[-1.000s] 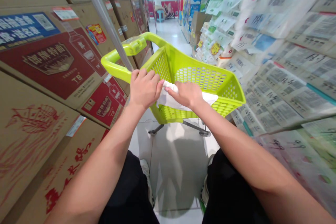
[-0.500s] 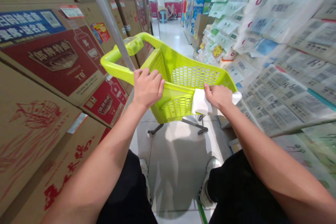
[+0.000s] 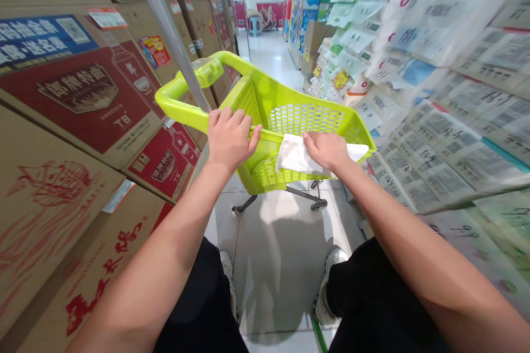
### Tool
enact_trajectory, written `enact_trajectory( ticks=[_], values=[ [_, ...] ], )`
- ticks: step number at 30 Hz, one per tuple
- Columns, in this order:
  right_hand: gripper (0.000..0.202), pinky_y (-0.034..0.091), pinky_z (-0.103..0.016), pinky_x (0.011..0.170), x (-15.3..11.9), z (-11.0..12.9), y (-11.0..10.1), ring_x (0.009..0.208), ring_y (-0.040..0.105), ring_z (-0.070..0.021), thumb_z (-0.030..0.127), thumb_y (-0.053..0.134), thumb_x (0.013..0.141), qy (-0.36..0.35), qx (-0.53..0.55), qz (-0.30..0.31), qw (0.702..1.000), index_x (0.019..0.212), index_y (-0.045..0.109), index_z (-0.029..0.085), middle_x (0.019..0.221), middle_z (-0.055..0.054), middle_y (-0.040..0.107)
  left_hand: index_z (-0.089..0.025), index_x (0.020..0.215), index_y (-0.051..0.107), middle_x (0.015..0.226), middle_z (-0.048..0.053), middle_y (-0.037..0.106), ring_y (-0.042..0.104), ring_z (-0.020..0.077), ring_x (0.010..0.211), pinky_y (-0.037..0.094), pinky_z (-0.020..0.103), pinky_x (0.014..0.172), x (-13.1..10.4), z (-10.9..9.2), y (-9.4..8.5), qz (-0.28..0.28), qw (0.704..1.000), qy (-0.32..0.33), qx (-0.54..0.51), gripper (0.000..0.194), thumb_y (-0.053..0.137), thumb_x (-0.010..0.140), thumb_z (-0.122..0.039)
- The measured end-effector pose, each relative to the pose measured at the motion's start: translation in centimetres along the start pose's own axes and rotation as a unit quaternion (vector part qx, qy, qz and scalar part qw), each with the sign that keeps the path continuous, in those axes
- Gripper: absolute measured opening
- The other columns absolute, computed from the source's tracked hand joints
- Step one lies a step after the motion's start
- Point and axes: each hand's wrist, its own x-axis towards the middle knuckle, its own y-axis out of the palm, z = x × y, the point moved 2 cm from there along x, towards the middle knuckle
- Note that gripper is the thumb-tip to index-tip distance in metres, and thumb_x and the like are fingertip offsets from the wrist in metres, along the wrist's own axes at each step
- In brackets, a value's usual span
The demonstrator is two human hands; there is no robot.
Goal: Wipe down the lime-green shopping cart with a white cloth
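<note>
A lime-green plastic shopping cart (image 3: 252,121) stands sideways in front of me, its handle end toward the left. My left hand (image 3: 232,138) is closed over the near top rim, close to the handle. Farther right on the same rim, my right hand (image 3: 329,149) presses a white cloth (image 3: 293,155) against the plastic, its fingers wrapped over the edge. The cloth drapes down the outer side and sticks out past both sides of the hand. A grey metal pole (image 3: 168,27) rises at the cart's handle end, just beyond my left hand.
Stacked cardboard cartons (image 3: 78,94) wall the left side. Piles of plastic-wrapped packs (image 3: 439,149) line the right. A tiled floor (image 3: 277,265) runs up the aisle to a blue stool (image 3: 255,25), with a person (image 3: 250,0) there. My shoes are on the tiles near the cart's wheels.
My right hand has slid left along the rim with the white cloth, nearer to my left hand. The left hand keeps its hold, and the view has shifted slightly.
</note>
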Motion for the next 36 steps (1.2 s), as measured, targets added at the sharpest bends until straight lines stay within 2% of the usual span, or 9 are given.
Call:
enact_trajectory(
  ticks=[4,7,10,15,18,21,30,33,36],
  values=[
    [0.068,0.041,-0.035,0.072,-0.7,-6.5,1.3,0.099,0.074,-0.0344,0.052,0.023,0.109,0.083,-0.042,0.003,0.996,0.114,0.08,0.015,0.104,-0.02,0.079,-0.022,0.093,0.056,0.101,0.008,0.066,0.047,0.0277,0.105,0.028,0.049,0.102,0.1,0.3,0.4,0.006,1.0,-0.003,0.004,0.035,0.04,0.106,-0.05],
    [0.069,0.041,-0.035,0.073,-0.5,-7.7,1.7,0.099,0.074,-0.0349,0.048,0.023,0.109,0.135,-0.042,-0.031,0.99,0.11,0.081,0.011,0.104,-0.023,0.079,-0.023,0.093,0.059,0.101,0.008,0.068,0.051,0.0297,0.106,0.03,0.051,0.101,0.3,-0.4,0.6,-0.005,1.0,0.004,0.01,0.033,0.041,0.106,-0.047],
    [0.068,0.04,-0.034,0.072,0.2,-4.3,1.6,0.095,0.074,-0.0326,0.049,0.025,0.11,0.136,-0.019,-0.068,0.988,0.105,0.082,0.012,0.099,-0.021,0.079,-0.023,0.094,0.062,0.102,0.011,0.069,0.055,0.0337,0.107,0.032,0.053,0.098,0.5,-1.6,0.7,-0.017,1.0,0.011,0.023,0.033,0.039,0.107,-0.044],
    [0.062,0.037,-0.032,0.071,1.6,6.1,0.2,0.089,0.072,-0.0269,0.048,0.023,0.112,0.004,0.064,-0.117,0.991,0.105,0.078,0.021,0.099,-0.012,0.08,-0.021,0.098,0.063,0.106,0.012,0.07,0.058,0.035,0.11,0.034,0.053,0.098,0.6,-3.2,0.6,-0.01,0.999,0.015,0.041,0.039,0.034,0.109,-0.046],
    [0.058,0.035,-0.032,0.072,1.7,9.0,-0.4,0.091,0.071,-0.0251,0.045,0.021,0.113,-0.057,0.092,-0.135,0.985,0.107,0.074,0.023,0.105,-0.009,0.08,-0.022,0.096,0.063,0.106,0.012,0.07,0.056,0.035,0.112,0.032,0.053,0.102,0.4,-2.9,0.5,0.001,1.0,-0.012,0.018,0.041,0.036,0.108,-0.051],
    [0.055,0.034,-0.032,0.071,1.3,7.1,-0.1,0.094,0.07,-0.0261,0.048,0.024,0.112,-0.074,0.074,-0.103,0.989,0.113,0.072,0.022,0.11,-0.01,0.08,-0.023,0.092,0.061,0.105,0.011,0.069,0.054,0.0339,0.113,0.029,0.052,0.104,0.3,-1.7,0.3,0.0,0.999,-0.041,-0.017,0.042,0.039,0.105,-0.056],
    [0.067,0.04,-0.036,0.075,0.2,-7.9,2.1,0.104,0.072,-0.0355,0.046,0.02,0.109,0.11,-0.037,-0.012,0.993,0.116,0.078,0.013,0.109,-0.022,0.078,-0.025,0.087,0.057,0.095,0.005,0.065,0.044,0.0274,0.104,0.023,0.049,0.1,0.3,1.0,0.5,-0.009,0.999,-0.05,-0.013,0.041,0.033,0.108,-0.051],
    [0.066,0.04,-0.036,0.076,0.5,-7.3,2.1,0.107,0.072,-0.0347,0.046,0.019,0.109,0.103,-0.018,-0.025,0.994,0.122,0.078,0.018,0.113,-0.018,0.079,-0.024,0.086,0.055,0.093,0.005,0.063,0.043,0.0268,0.102,0.023,0.049,0.099,0.4,0.4,0.5,-0.017,0.998,-0.053,-0.017,0.042,0.031,0.109,-0.049],
    [0.064,0.038,-0.034,0.073,0.9,-2.9,1.6,0.101,0.072,-0.0326,0.051,0.022,0.109,0.057,0.003,-0.039,0.998,0.12,0.078,0.022,0.107,-0.015,0.08,-0.023,0.087,0.056,0.095,0.004,0.063,0.042,0.0259,0.103,0.024,0.049,0.099,0.5,-0.3,0.5,-0.01,0.998,-0.053,-0.017,0.042,0.031,0.109,-0.048]
  ],
)
